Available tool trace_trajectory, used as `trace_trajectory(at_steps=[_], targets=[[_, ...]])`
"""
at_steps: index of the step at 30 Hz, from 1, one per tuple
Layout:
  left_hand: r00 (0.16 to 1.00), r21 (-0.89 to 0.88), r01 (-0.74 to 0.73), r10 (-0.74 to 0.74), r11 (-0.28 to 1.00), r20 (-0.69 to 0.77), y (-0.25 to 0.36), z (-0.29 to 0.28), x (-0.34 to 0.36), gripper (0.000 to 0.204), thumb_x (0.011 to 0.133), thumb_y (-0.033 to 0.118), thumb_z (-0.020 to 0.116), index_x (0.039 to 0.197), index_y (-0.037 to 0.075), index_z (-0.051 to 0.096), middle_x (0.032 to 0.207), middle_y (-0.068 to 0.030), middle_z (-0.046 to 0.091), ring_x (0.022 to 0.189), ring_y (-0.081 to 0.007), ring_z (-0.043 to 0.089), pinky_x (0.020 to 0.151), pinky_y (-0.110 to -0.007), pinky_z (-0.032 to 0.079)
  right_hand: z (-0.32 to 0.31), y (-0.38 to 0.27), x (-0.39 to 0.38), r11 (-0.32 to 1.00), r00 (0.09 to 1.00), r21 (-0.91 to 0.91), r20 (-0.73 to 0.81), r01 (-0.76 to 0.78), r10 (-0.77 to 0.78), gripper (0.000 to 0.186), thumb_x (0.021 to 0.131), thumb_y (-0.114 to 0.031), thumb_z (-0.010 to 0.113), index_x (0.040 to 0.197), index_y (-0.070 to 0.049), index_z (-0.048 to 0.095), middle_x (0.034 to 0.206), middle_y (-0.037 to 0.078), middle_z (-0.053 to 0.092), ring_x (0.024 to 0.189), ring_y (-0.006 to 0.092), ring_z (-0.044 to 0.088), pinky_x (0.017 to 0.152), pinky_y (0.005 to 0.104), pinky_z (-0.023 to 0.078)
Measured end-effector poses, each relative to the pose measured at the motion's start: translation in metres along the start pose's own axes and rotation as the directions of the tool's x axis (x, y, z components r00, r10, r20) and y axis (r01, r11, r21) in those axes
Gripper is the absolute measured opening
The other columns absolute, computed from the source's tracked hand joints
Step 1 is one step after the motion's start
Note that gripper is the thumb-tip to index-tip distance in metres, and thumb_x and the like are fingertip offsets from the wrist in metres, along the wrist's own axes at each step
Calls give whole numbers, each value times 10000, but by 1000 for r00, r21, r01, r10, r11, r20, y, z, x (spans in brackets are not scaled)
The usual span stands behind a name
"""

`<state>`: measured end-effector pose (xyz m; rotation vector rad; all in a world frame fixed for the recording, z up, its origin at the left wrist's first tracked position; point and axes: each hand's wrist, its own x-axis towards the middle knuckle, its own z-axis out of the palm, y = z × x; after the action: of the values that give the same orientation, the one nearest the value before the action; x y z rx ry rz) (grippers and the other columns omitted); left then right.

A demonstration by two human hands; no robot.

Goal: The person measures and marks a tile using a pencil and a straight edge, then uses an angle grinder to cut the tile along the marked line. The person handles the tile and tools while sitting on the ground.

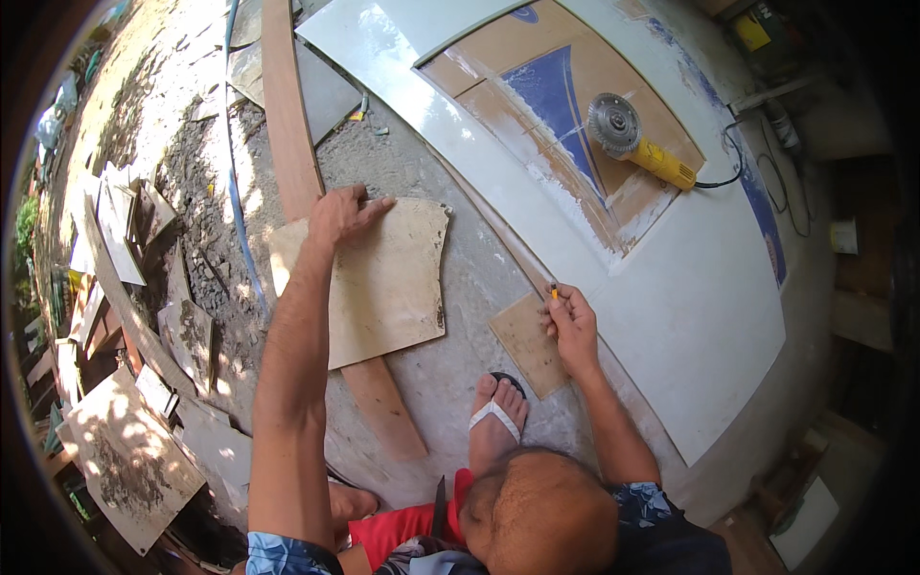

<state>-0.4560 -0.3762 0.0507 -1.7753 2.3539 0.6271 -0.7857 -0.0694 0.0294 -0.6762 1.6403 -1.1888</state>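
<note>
My left hand (343,217) grips the far edge of a broken beige tile (398,278), its index finger stretched along that edge. The tile rests across a long wooden plank (383,402), whose ends stick out on both sides. Closed fingers of my right hand (572,331) hold a small yellow pencil-like stick (554,291) with a dark tip pointing up. Beneath and beside this hand, a smaller beige tile piece (529,347) lies on the concrete floor.
On the right, a large white panel (704,335) bears flattened cardboard (479,57) and a yellow angle grinder (661,163) with its disc and black cord. A blue hose (236,206) runs along the left. Broken tiles (129,450) are piled at far left. My sandalled foot (498,407) stands nearby.
</note>
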Motion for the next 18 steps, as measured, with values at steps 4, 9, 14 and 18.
trace_trajectory(at_steps=[4, 9, 14, 18], targets=[[815, 26, -301, 271, 953, -512, 8, 21, -21, 358, 985, 380, 796, 1055, 29, 778, 985, -150, 765, 880, -348, 731, 833, -475, 571, 28, -51, 3, 702, 941, 641, 106, -311, 320, 147, 1165, -205, 543, 1222, -71, 561, 1303, 214, 729, 1080, 269, 772, 842, 344, 632], [913, -620, -407, 281, 671, -295, 108, 1, -116, 162, 969, 65, 798, 1127, 36, 805, 992, -124, 780, 840, -197, 733, 754, -341, 584, 32, -80, -20, 685, 974, 698, 82, -207, 211, 145, 1173, -223, 529, 1178, -79, 546, 1319, 234, 716, 1148, 284, 768, 885, 350, 670], [922, -819, -335, 342, 466, -183, 148, 11, -176, 188, 958, 41, 804, 1146, 23, 804, 964, -113, 799, 833, -169, 739, 748, -314, 577, 38, -94, -43, 661, 992, 742, 42, -112, 121, 137, 1171, -201, 522, 1211, -71, 539, 1343, 247, 701, 1201, 313, 753, 934, 377, 671], [896, -865, -355, 394, 355, -205, 154, 18, -187, 209, 944, 65, 829, 1142, 8, 792, 941, -110, 797, 813, -152, 730, 726, -301, 570, 44, -100, -57, 662, 999, 748, 26, -50, 47, 134, 1166, -169, 516, 1251, -68, 540, 1368, 258, 684, 1257, 348, 725, 991, 418, 656]])
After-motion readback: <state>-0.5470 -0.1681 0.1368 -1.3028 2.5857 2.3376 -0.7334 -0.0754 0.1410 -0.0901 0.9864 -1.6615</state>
